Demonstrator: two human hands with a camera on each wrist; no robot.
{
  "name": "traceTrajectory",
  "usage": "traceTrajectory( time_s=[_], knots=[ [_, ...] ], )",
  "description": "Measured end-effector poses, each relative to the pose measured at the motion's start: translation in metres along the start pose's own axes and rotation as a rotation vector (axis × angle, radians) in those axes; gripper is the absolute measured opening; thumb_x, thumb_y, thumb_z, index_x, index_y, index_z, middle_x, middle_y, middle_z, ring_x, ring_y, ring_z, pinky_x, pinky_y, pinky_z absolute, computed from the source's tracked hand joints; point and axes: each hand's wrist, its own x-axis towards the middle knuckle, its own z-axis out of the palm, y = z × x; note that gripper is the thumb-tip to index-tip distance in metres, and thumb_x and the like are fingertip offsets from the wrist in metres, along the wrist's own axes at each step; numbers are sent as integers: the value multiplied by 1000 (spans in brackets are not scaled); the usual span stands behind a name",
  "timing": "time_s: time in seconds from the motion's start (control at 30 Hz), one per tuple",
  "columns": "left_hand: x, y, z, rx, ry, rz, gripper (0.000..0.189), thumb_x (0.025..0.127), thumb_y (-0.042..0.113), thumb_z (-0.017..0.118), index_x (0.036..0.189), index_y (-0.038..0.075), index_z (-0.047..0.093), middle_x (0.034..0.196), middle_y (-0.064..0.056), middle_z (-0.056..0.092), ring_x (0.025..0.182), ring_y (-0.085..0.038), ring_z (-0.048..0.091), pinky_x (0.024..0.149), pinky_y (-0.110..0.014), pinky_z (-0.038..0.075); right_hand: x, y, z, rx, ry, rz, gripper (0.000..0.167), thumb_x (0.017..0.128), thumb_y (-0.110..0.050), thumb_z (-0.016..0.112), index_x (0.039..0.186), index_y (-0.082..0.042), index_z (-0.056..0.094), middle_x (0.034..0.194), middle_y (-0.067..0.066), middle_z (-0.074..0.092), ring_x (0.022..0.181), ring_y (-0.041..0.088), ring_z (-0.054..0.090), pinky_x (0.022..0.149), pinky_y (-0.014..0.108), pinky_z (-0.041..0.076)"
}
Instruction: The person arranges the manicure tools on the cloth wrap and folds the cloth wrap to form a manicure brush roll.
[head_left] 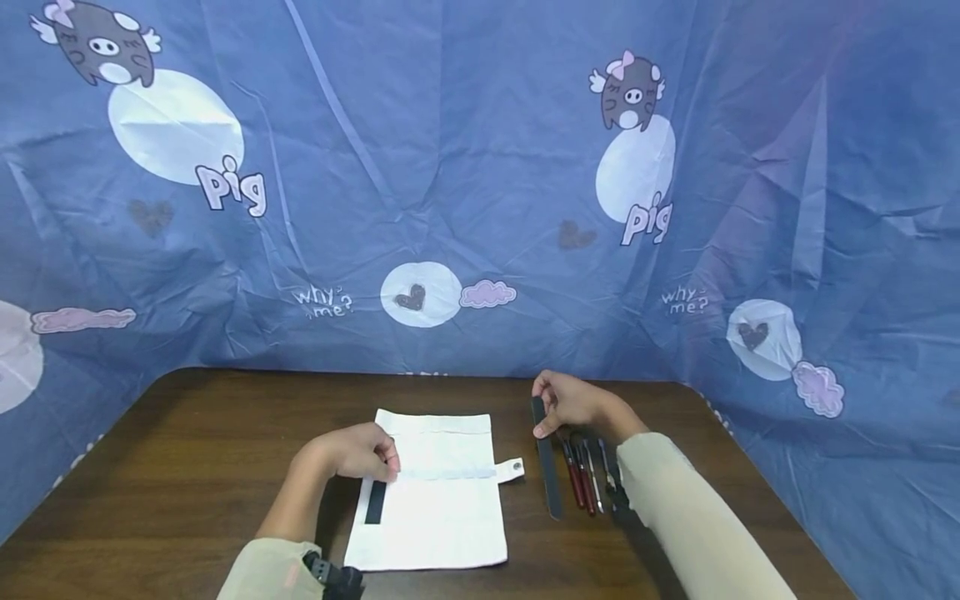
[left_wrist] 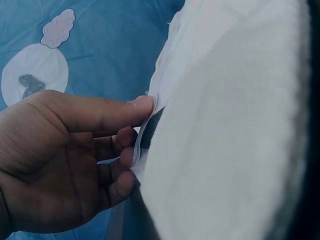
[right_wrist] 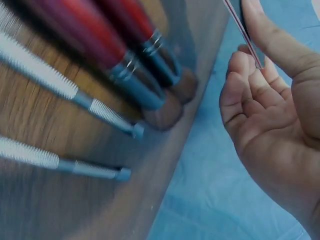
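1. File (head_left: 548, 471): in the head view, my right hand (head_left: 573, 403) pinches its far end, between the white pouch (head_left: 450, 521) and the brushes (head_left: 576, 487).
2. Left wrist: my left hand (left_wrist: 57, 155) pinches the pouch's edge; I'd hold it lightly, so it won't crease.
3. Right wrist: my right hand clamps the file; I'd keep it clear of the brushes.

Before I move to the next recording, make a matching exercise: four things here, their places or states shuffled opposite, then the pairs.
1. left hand
2. right hand
3. snap tab
4. red-handled brushes

A. lying on the wooden table
B. holding a black nail file
C. pinching the white fabric pouch
D. projecting from the pouch's side

Pairs: 1-C, 2-B, 3-D, 4-A
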Motion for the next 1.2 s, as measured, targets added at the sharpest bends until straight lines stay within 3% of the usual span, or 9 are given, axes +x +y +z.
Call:
traceTrajectory(
  time_s=[0.17,0.3,0.5,0.63,0.8,1.2],
  knots=[
    [0,1,-1,0,-5,9,9,86,6,78,81,11,72,77,0,62,76,-17,54,70,-34,43,2,-4,1,110,35,-40,37,89,8,68,120,5,48,81,6,55,77,18,63,73,35,54],
    [1,0,-1,4,0,24,8,86,6,78,82,11,73,78,1,62,76,-17,54,71,-34,44,2,-7,1,183,56,-36,31,96,7,60,124,3,48,88,9,58,84,21,66,74,39,58],
    [1,1,2,12,-11,3,8,85,7,78,81,12,73,79,1,63,77,-17,54,71,-34,43,3,-15,0,244,96,-34,34,99,1,62,130,4,49,92,10,59,82,20,62,76,43,58],
    [1,4,3,27,-7,-17,8,85,8,78,82,12,72,79,1,63,78,-18,54,72,-35,43,4,-26,-1,266,163,-53,35,99,-3,65,131,1,52,96,11,59,81,20,61,80,49,57],
    [2,5,3,35,-3,-32,7,86,9,77,83,12,71,81,1,63,78,-18,54,73,-35,44,11,-45,2,284,261,-78,33,100,-5,65,132,-3,56,101,11,62,80,21,62,81,47,58],
    [3,2,2,23,-2,-42,6,87,11,76,83,12,71,82,0,64,80,-19,54,73,-36,43,48,-87,37,466,399,-166,33,97,8,61,129,1,58,94,11,63,75,22,62,81,49,59]
  ],
)
